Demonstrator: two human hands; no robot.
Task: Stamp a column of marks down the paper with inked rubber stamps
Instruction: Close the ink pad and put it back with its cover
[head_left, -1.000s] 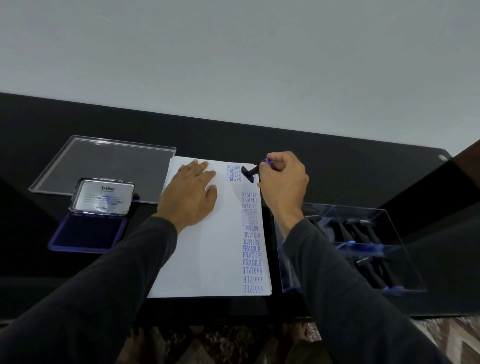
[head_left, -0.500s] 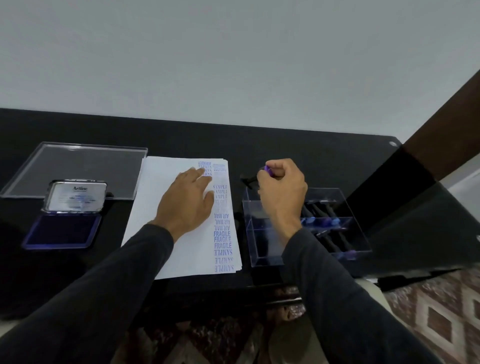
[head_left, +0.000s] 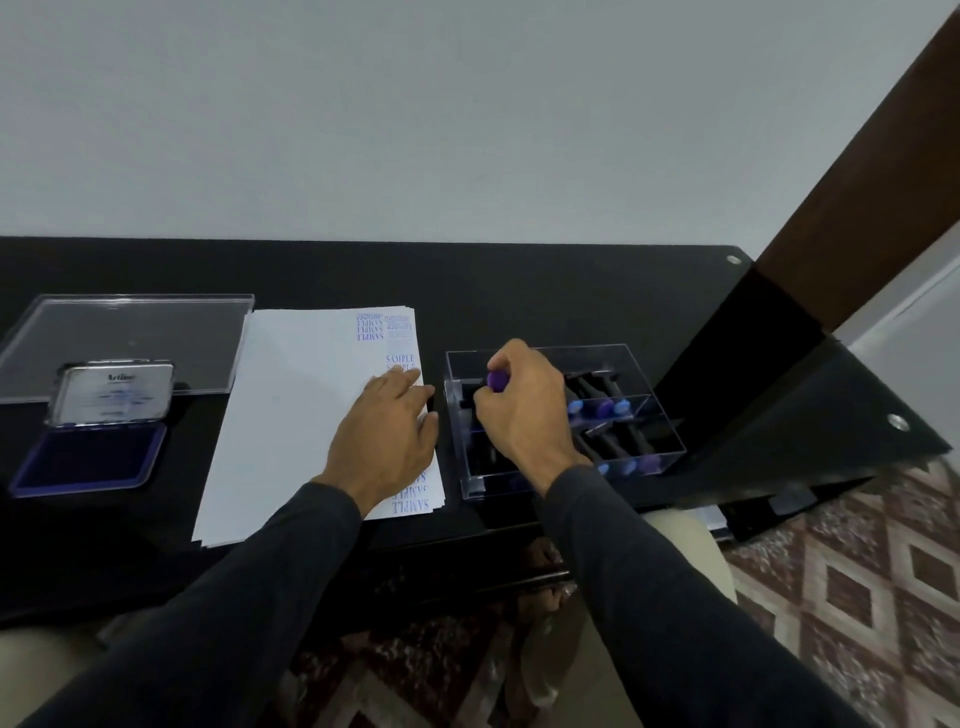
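Observation:
A stack of white paper (head_left: 291, 415) lies on the black table, with a column of blue stamped words down its right edge. My left hand (head_left: 389, 436) rests flat on that column, fingers spread. My right hand (head_left: 519, 410) is inside the clear plastic box (head_left: 670, 447) to the right of the paper, closed on a black rubber stamp with a purple knob (head_left: 497, 380). Several more black stamps (head_left: 602, 410) lie in the box. The open blue ink pad (head_left: 85, 457) sits at the far left, its silver lid raised.
The box's clear lid (head_left: 130, 338) lies flat behind the ink pad. A brown wooden post (head_left: 857, 197) rises at the right beside the table's corner. Patterned floor tiles (head_left: 857, 597) show below the table's near edge.
My right hand carried the stamp from the top of the paper's column rightward and lowered it into the clear box. My left hand slid toward the paper's right edge. The view turned right.

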